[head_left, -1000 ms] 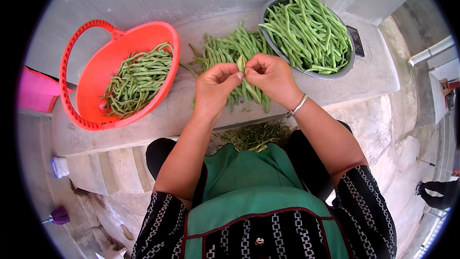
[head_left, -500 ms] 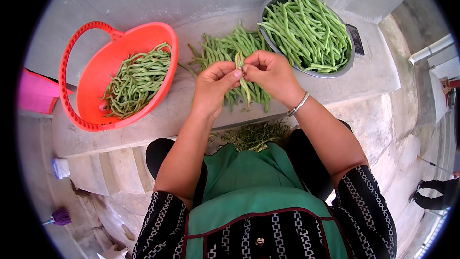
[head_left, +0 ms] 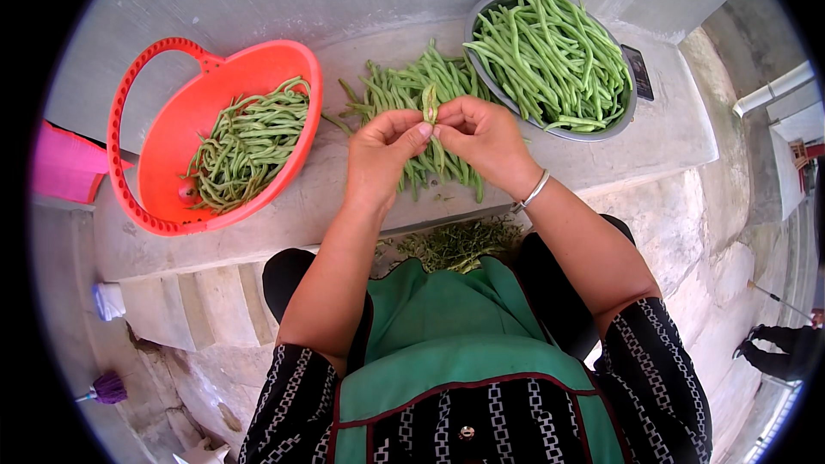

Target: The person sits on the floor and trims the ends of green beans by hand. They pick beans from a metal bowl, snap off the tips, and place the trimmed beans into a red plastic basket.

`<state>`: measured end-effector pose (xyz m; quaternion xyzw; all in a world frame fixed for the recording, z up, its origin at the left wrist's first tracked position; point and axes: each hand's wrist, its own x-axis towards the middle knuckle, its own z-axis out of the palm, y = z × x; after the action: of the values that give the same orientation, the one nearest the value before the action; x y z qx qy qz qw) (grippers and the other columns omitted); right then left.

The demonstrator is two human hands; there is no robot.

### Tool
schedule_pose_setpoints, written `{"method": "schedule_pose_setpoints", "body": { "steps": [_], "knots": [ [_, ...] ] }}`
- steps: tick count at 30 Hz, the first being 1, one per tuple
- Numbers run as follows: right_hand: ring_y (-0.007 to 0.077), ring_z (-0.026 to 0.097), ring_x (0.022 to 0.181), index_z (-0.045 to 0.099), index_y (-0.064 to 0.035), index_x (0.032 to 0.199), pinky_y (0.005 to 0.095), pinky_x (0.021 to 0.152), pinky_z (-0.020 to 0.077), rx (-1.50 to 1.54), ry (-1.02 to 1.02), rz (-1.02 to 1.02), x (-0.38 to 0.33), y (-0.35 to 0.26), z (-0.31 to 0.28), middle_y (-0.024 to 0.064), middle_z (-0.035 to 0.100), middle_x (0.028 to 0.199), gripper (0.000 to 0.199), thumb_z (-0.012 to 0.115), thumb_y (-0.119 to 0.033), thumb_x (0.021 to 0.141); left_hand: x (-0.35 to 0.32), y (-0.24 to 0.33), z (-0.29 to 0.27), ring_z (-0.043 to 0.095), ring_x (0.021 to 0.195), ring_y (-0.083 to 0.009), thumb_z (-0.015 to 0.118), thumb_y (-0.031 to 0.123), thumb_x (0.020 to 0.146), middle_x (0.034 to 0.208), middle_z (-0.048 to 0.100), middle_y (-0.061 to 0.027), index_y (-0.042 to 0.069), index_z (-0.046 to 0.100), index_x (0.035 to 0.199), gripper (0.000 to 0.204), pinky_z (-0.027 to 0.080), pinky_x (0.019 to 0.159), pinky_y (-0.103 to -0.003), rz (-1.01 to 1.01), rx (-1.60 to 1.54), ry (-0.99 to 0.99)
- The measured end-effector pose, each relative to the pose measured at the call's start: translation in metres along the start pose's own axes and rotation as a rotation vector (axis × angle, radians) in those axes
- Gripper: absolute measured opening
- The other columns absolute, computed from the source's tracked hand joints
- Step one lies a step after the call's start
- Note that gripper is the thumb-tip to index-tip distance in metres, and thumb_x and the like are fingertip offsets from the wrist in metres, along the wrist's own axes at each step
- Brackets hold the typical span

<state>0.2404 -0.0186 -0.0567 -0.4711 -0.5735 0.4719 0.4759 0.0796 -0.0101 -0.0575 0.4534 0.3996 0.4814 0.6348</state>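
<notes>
1. At the centre of the frame, the left hand (head_left: 378, 155) and right hand (head_left: 491, 144) meet, raised in front of the near side of the bean pile.
2. The fingers of both hands are drawn narrow, thumb against forefinger, pinching one light green bean pod (head_left: 430, 100) between them; its yellowish-green upper end stands up above the fingertips. Where its lower end stops against the pile cannot be told.
3. The bean pile (head_left: 421, 76) spreads over the grey tabletop (head_left: 675, 133) at upper centre, partly hidden by the hands.
4. At upper left, a red-orange basket (head_left: 161, 159) with a perforated arched handle leans toward the frame's left edge. Inside lie duller green beans (head_left: 251, 146), some browned, with a small reddish round thing (head_left: 186, 192) beside them.
5. At upper right, a grey bowl (head_left: 593, 135) is heaped with long bright green beans (head_left: 554, 56); a flat dark object (head_left: 637, 74) lies just beside its right side.
6. A silvery bracelet (head_left: 533, 190) circles the right wrist.
7. Below the tabletop's near edge, at mid-frame, lies a heap of green scraps (head_left: 455, 243), just above the green apron (head_left: 447, 314).
8. At lower left is a purple mop head (head_left: 109, 388); at the right edge, another person's dark-clothed legs (head_left: 778, 351).
</notes>
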Motion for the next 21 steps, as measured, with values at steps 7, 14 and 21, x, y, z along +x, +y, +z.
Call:
{"method": "schedule_pose_setpoints", "body": {
  "steps": [7, 14, 21],
  "knots": [
    [0.0078, 0.06, 0.071, 0.062, 0.0008, 0.085, 0.0222, 0.063, 0.0487, -0.122, 0.009, 0.005, 0.002, 0.001, -0.006, 0.0038, 0.065, 0.079, 0.01, 0.064, -0.007, 0.08, 0.001, -0.005, 0.004, 0.062, 0.072, -0.0092, 0.063, 0.006, 0.084, 0.082, 0.065, -0.0039, -0.001, 0.063, 0.093, 0.012, 0.049, 0.063, -0.02, 0.044, 0.232, 0.015],
    [0.0051, 0.057, 0.064, 0.06, -0.0009, 0.08, 0.0218, 0.057, 0.0472, -0.318, 0.088, -0.081, -0.002, -0.014, -0.001, 0.0017, 0.063, 0.072, 0.01, 0.065, -0.008, 0.076, -0.001, -0.012, 0.013, 0.057, 0.063, -0.0043, 0.065, 0.006, 0.079, 0.068, 0.063, -0.0008, -0.001, 0.063, 0.083, 0.009, 0.045, 0.056, -0.02, 0.262, 0.406, 0.13],
    [0.0159, 0.063, 0.064, 0.06, -0.0001, 0.079, 0.0269, 0.059, 0.0495, -0.268, 0.066, -0.025, 0.002, -0.01, 0.0, 0.0093, 0.064, 0.07, 0.013, 0.066, -0.01, 0.072, 0.0, -0.014, 0.006, 0.058, 0.065, -0.0065, 0.061, 0.003, 0.082, 0.074, 0.063, -0.002, -0.001, 0.062, 0.084, 0.004, 0.047, 0.059, -0.02, 0.199, 0.253, 0.043]
  ]
}}
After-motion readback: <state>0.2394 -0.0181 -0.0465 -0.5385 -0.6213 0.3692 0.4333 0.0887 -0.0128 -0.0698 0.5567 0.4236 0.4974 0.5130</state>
